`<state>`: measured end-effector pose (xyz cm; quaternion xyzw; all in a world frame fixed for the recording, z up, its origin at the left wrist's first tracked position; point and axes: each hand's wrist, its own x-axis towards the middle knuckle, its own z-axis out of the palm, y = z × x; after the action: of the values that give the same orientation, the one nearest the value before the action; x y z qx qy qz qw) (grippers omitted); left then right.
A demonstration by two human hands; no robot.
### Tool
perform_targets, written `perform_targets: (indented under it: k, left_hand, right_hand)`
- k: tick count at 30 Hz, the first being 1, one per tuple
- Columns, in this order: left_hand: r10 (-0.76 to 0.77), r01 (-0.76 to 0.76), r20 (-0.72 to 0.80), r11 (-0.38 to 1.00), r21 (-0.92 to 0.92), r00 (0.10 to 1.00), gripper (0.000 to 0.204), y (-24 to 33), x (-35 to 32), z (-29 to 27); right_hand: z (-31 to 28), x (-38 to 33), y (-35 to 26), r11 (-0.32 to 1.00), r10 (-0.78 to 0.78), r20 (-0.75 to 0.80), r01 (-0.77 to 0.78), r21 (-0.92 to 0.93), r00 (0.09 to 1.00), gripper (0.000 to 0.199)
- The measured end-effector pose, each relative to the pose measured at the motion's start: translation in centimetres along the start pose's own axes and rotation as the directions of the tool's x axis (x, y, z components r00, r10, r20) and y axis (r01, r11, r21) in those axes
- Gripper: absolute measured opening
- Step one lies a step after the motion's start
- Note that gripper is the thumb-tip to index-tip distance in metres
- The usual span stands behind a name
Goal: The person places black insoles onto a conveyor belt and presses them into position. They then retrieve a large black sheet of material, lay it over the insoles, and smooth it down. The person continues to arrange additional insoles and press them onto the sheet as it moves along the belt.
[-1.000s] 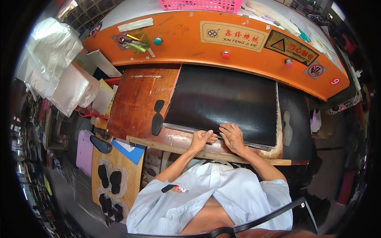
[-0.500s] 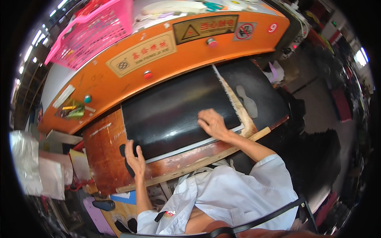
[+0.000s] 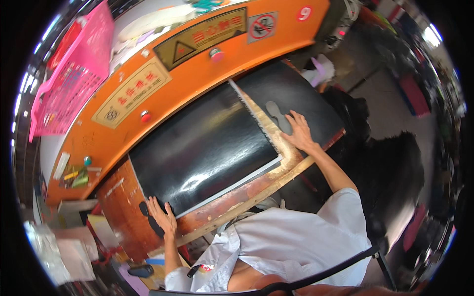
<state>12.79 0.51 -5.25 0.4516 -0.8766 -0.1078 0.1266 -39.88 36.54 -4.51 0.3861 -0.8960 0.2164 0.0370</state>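
Observation:
My left hand (image 3: 162,217) is open, its fingers spread at the near left corner of a shiny black sheet (image 3: 197,153). Beside those fingers, on the reddish-brown wooden board, lies a black insole-shaped piece (image 3: 152,223), partly covered by the hand. At the right, my right hand (image 3: 299,132) is also open, fingers stretched out by the near end of a grey insole-shaped piece (image 3: 277,116). Whether the fingertips touch this piece I cannot tell. It lies on a dark surface (image 3: 308,93) just right of the black sheet.
An orange machine front (image 3: 187,69) with red and green buttons spans the far side. On top stand a pink basket (image 3: 74,93) and teal-handled scissors (image 3: 207,5). A wooden strip (image 3: 247,202) edges the table near me. Black material (image 3: 390,172) is heaped at the right.
My right hand has moved right, from above the black sheet to the grey insole-shaped piece. My left hand stays by the black piece. The whole view has turned and shifted.

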Motion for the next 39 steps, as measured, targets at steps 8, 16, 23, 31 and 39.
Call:
perform_targets:
  k: [8, 16, 23, 31, 39]
  left_hand:
    - [0.08, -0.076, 0.022, 0.986, -0.148, 0.997, 0.039, -2.1, -3.9, -4.0]
    - [0.196, -0.174, 0.125, 0.971, -0.165, 0.973, 0.051, -4.4, -3.3, -4.7]
    - [0.186, -0.165, 0.049, 0.945, -0.284, 0.981, 0.048, -5.0, -2.2, -3.8]
    - [0.154, -0.246, -0.24, 0.874, -0.418, 0.958, 0.018, -7.5, -2.8, -2.1]
    - [0.084, -0.216, -0.291, 0.862, -0.459, 0.953, 0.017, -7.3, -3.0, -1.1]
  right_hand:
    - [2.4, 1.8, 2.3, 0.944, 0.035, -0.038, -0.021, 0.328, 0.999, 0.058]
    - [4.0, 0.1, -16.8, 0.765, 0.024, -0.012, -0.01, 0.644, 1.0, 0.057]
    - [12.1, -1.0, -39.0, 0.721, -0.215, 0.026, 0.141, 0.679, 0.976, 0.06]
    - [15.5, -1.9, -42.1, 0.786, -0.393, 0.05, 0.307, 0.536, 0.918, 0.075]
    - [16.0, -4.5, -48.0, 0.742, -0.313, 0.028, 0.226, 0.632, 0.949, 0.064]
